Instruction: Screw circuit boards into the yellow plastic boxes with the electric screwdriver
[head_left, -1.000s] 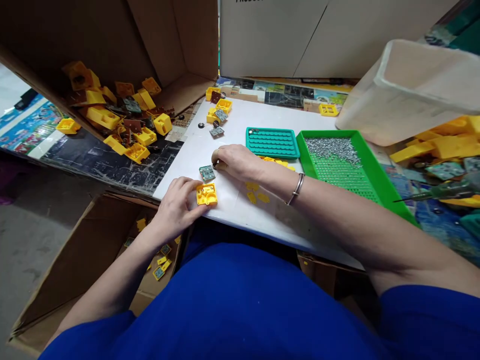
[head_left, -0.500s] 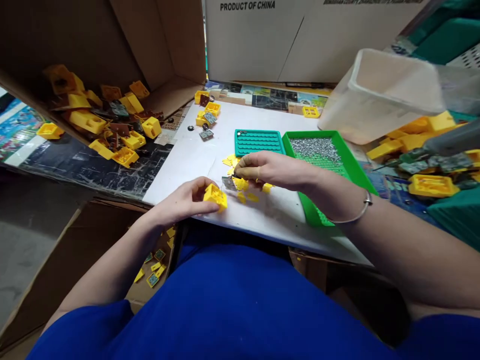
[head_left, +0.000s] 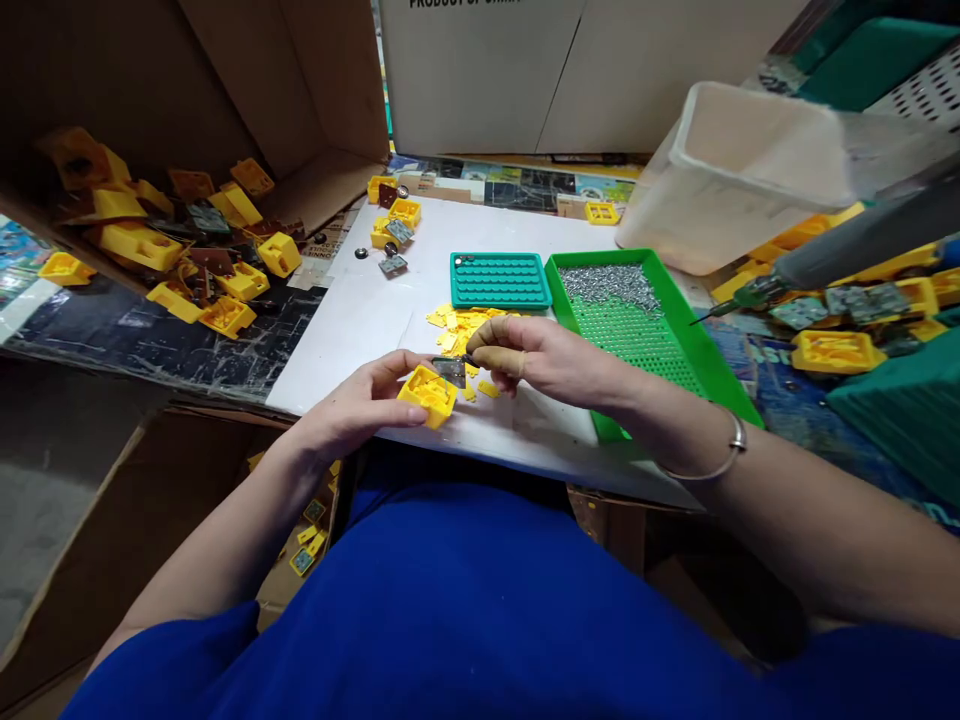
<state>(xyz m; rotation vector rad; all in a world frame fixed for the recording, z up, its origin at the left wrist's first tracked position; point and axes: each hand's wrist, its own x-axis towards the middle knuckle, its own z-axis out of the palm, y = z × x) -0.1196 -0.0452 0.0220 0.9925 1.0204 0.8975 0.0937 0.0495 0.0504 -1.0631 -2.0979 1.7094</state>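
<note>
My left hand (head_left: pixel 367 400) is closed around an open yellow plastic housing (head_left: pixel 429 398), thumb on its near side and fingers behind. Its hollow side faces up and shows ribs inside. Just past its upper right edge is a small grey rectangular panel (head_left: pixel 450 372), close to my left fingertips. My right hand (head_left: pixel 521 352) pinches a small dark part (head_left: pixel 470 360) beside that panel; the fingers partly hide it. Under and behind the right fingers lies a heap of small flat yellow pieces (head_left: pixel 457 325) on the white board (head_left: pixel 352 330).
Beyond the heap sits a teal ridged tray (head_left: pixel 501 303). Right of it, a green tray (head_left: pixel 694 345) holds many small metal screws (head_left: pixel 611 285). A power screwdriver (head_left: pixel 810 265) points in from the right, near a translucent bin (head_left: pixel 739 200). Left, a cardboard box (head_left: pixel 334 150) holds yellow housings (head_left: pixel 139 245).
The view has shifted slightly. My left hand has tilted the housing so more of its inside shows, and the grey panel and right hand are now closer to it.
</note>
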